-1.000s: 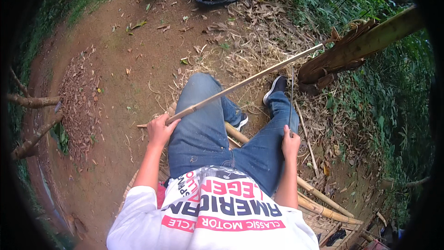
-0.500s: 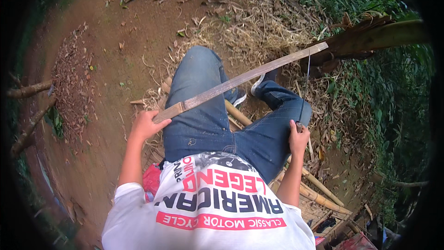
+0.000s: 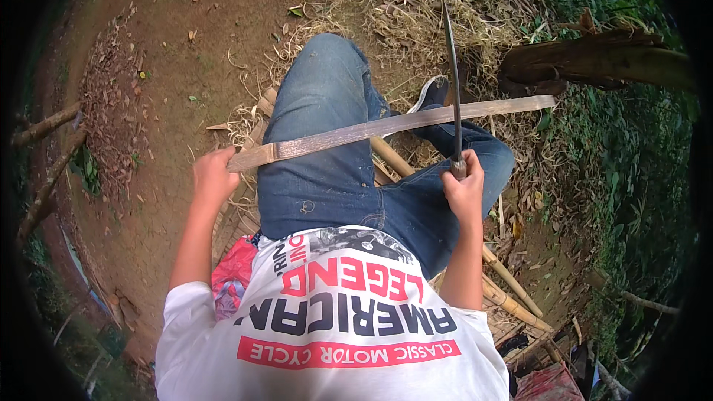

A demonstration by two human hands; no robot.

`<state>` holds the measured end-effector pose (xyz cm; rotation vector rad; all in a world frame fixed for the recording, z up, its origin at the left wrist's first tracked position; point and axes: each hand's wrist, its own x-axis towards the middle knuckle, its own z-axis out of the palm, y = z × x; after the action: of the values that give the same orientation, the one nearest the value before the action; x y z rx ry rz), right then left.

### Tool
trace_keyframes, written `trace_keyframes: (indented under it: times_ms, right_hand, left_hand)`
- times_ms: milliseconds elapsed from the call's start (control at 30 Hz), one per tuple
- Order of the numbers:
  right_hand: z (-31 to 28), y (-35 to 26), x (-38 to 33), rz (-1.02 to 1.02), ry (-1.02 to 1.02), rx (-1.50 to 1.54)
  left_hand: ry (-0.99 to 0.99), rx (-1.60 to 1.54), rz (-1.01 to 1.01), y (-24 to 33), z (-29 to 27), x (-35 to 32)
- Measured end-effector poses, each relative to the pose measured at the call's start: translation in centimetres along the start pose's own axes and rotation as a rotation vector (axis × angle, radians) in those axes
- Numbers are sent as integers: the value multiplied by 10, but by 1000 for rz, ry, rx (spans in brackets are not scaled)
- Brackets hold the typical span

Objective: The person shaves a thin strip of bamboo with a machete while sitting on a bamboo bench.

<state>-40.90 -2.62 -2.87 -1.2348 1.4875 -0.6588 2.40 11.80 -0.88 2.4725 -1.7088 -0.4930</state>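
My left hand (image 3: 215,175) is closed round the near end of a long flat strip of wood or bamboo (image 3: 349,134). The strip stretches to the right across my thighs, its far end beyond my right knee. A notch-like step shows in it close to my left hand. In my right hand (image 3: 465,187) is the dark handle of a long-bladed knife (image 3: 453,67), fingers wrapped round it. Its blade points away from me and crosses over the strip; whether they touch I cannot tell.
Pale curled shavings (image 3: 412,26) lie on the soil past my feet. A thick trunk-like stem (image 3: 594,62) lies at the far right among green plants. Bamboo poles (image 3: 512,301) are under and beside my right side. Two branches (image 3: 48,171) stick in from the left.
The knife has come left and farther away from me, its blade now crossing the strip. My left hand has shifted left and slightly away from me, and the strip lies more level.
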Motion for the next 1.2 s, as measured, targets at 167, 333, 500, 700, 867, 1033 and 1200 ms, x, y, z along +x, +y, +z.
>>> trace_keyframes:
  times_ms: [167, 333, 500, 700, 867, 1033, 1200]
  right_hand:
    - [-7, -8, 16, 53, -22, 207]
    - [-40, -13, 28, -55, 98, 90]
    - [-44, -21, 43, -110, 272, 109]
    - [-20, -3, 52, -67, 390, 14]
    - [-13, 3, 53, -60, 352, 98]
    - [-31, 8, 44, 4, 294, 39]
    - [-84, 1, 53, -44, 347, -94]
  left_hand:
    - [50, -33, -20, -3, 22, 0]
    - [47, -14, -18, -6, 34, 6]
    - [-23, -58, -47, -7, 41, 10]
    - [-138, -36, -107, 1, 29, 19]
    - [-141, -1, -94, -2, 26, 19]
    - [-185, 27, -87, -4, 23, 23]
    - [-227, 20, -92, -2, 30, 26]
